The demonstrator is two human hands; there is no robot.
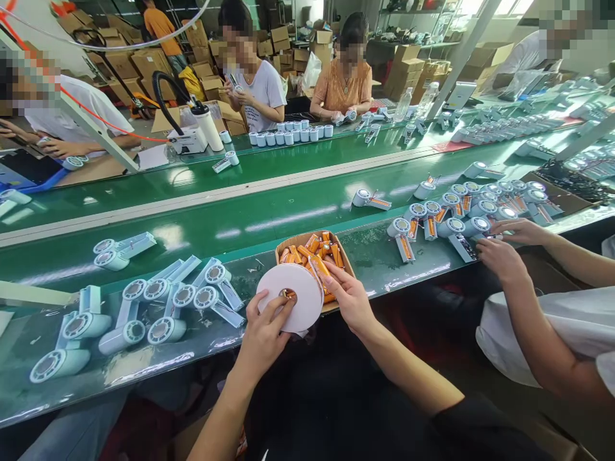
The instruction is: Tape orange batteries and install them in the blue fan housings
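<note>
A flat white roll [273,280], seemingly of tape, stands in my left hand [262,336], with fingers hooked into its centre hole and the thumb along the rim. In my right hand [353,299] an orange battery cell [319,265] is pinched between thumb and fingers, right at the roll's upper right edge. Whether the cell touches the roll's strip I cannot tell. Directly behind both hands is a cardboard box [346,255] holding many orange cells [336,255]. The roll hides the box's front left part.
Pale blue housings with round heads [166,330] lie on the bench at left. More housings with orange cells [451,225] fill the right side, where a co-worker's hands [502,256] handle one. A green conveyor belt [288,214] runs behind; several people sit across it.
</note>
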